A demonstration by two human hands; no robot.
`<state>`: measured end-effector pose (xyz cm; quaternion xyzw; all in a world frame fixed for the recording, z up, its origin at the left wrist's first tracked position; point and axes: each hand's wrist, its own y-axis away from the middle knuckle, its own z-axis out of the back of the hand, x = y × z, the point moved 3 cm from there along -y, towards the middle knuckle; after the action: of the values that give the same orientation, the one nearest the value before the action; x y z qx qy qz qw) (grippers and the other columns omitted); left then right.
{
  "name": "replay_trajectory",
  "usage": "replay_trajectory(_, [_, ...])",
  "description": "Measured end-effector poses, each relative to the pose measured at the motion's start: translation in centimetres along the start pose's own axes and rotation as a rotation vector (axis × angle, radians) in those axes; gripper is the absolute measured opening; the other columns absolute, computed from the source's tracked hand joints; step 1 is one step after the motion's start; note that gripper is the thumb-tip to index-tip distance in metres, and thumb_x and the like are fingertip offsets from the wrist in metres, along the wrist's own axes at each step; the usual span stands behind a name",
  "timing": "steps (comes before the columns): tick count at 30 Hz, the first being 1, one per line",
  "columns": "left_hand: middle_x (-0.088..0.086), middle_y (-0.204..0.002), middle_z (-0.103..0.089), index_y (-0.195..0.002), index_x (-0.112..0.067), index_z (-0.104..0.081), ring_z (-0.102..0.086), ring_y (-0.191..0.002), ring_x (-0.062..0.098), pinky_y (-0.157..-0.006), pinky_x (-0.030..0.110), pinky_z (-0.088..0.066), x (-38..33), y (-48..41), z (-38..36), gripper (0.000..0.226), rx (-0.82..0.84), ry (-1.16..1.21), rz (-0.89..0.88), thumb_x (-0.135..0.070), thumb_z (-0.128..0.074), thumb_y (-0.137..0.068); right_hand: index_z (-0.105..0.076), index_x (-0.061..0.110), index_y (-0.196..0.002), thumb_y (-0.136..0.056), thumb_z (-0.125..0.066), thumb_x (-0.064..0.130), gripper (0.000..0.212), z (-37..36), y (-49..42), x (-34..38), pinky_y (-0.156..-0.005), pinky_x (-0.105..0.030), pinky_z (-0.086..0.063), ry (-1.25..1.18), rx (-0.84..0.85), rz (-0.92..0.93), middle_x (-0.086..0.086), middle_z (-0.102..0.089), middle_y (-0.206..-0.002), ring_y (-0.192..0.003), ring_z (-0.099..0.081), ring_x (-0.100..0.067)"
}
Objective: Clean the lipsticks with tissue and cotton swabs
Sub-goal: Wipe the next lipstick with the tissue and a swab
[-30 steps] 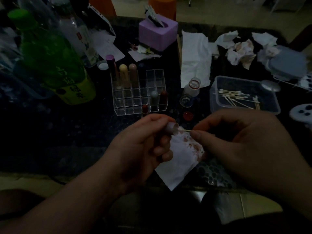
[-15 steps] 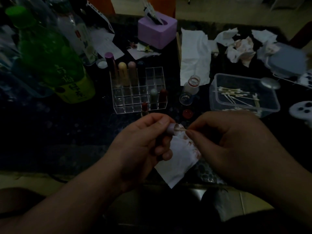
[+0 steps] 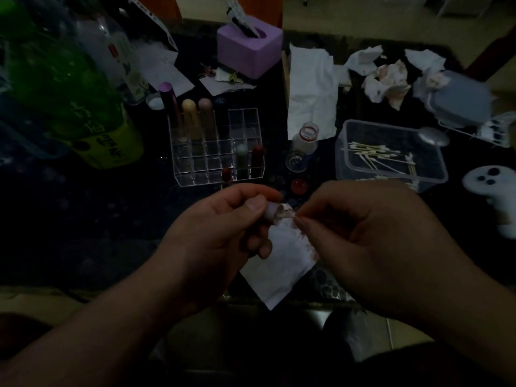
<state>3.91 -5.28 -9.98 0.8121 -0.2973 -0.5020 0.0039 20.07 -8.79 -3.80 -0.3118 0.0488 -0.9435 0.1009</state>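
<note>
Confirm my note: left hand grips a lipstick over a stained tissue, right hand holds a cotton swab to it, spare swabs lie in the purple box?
One slip: the head view shows the spare swabs in the clear plastic tub, not the purple box. Left hand on the lipstick, right hand on the cotton swab, stained tissue below: correct.

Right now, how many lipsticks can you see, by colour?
Purple lipstick: 1
Cream lipstick: 1
Pink lipstick: 1
Grey lipstick: 1
Dark red lipstick: 1
Small red lipstick: 1
Pale lipstick in the left hand: 1
Total: 7
</note>
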Motion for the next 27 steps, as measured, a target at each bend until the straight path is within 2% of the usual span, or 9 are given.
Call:
replay_trajectory(8, [0.015, -0.085, -0.062, -0.091, -0.012, -0.076, -0.052, -0.064, 0.021, -0.06, 0.03, -0.049, -0.5, 0.1, 0.0, 0.023, 0.048, -0.003, -0.029, -0.011, -0.055, -0.082, -0.074, 0.022, -0.084, -0.084, -0.069, 0.025, 0.006, 0.5, -0.2, 0.0, -0.055, -0.032, -0.053, 0.032, -0.041, 0.062, 0.011, -0.068, -0.071, -0.063, -0.062, -0.005])
replay_trajectory(12, [0.011, -0.087, -0.068, -0.095, -0.012, -0.075, -0.056, -0.069, 0.022, -0.064, 0.029, -0.053, -0.8, 0.4, 0.0, 0.023, 0.082, -0.005, -0.062, -0.009, -0.055, -0.084, -0.074, 0.025, -0.081, -0.084, -0.067, 0.028, 0.008, 0.7, -0.1, 0.1, -0.053, -0.027, -0.051, 0.04, 0.001, 0.064, 0.015, -0.067, -0.069, -0.061, -0.06, -0.001])
replay_trajectory(15, [0.011, -0.086, -0.069, -0.097, -0.011, -0.075, -0.058, -0.07, 0.023, -0.067, 0.028, -0.054, -0.8, 0.5, 0.1, 0.024, 0.08, -0.03, -0.08, -0.007, -0.055, -0.084, -0.074, 0.027, -0.079, -0.082, -0.067, 0.029, 0.008, 0.7, 0.0, 0.3, -0.054, -0.017, -0.046, 0.033, 0.023, 0.064, 0.016, -0.066, -0.068, -0.061, -0.06, 0.0])
replay_trajectory(18, [0.013, -0.085, -0.068, -0.099, -0.011, -0.075, -0.059, -0.072, 0.025, -0.071, 0.029, -0.055, -0.8, 0.6, 0.2, 0.025, 0.087, -0.065, -0.082, -0.006, -0.056, -0.084, -0.074, 0.026, -0.078, -0.082, -0.067, 0.028, 0.008, 0.9, 0.0, 0.4, -0.058, -0.02, -0.047, 0.0, 0.032, 0.062, 0.016, -0.066, -0.067, -0.063, -0.061, 0.0])
replay_trajectory(21, [0.013, -0.087, -0.068, -0.1, -0.011, -0.075, -0.06, -0.072, 0.026, -0.073, 0.03, -0.056, -1.1, 0.7, 0.3, 0.025, 0.1, -0.072, -0.078, -0.007, -0.056, -0.084, -0.074, 0.024, -0.078, -0.082, -0.069, 0.024, 0.006, 1.1, 0.0, 0.3, -0.054, -0.023, -0.048, 0.005, -0.019, 0.077, 0.014, -0.067, -0.067, -0.061, -0.062, -0.002])
replay_trajectory(23, [0.013, -0.088, -0.069, -0.099, -0.01, -0.075, -0.059, -0.071, 0.025, -0.071, 0.03, -0.056, -1.3, 0.7, 0.3, 0.025, 0.089, -0.074, -0.089, -0.007, -0.056, -0.084, -0.074, 0.022, -0.079, -0.082, -0.071, 0.022, 0.004, 1.3, 0.0, 0.3, -0.053, -0.028, -0.05, 0.028, -0.059, 0.094, 0.012, -0.067, -0.068, -0.06, -0.062, -0.003])
replay_trajectory(27, [0.014, -0.086, -0.068, -0.099, -0.006, -0.073, -0.057, -0.068, 0.025, -0.068, 0.029, -0.056, -1.2, 0.6, 0.2, 0.023, 0.061, -0.079, -0.103, -0.007, -0.055, -0.085, -0.073, 0.019, -0.079, -0.083, -0.071, 0.021, 0.005, 1.3, 0.0, 0.4, -0.052, -0.03, -0.051, 0.05, -0.068, 0.116, 0.008, -0.067, -0.067, -0.058, -0.061, -0.005])
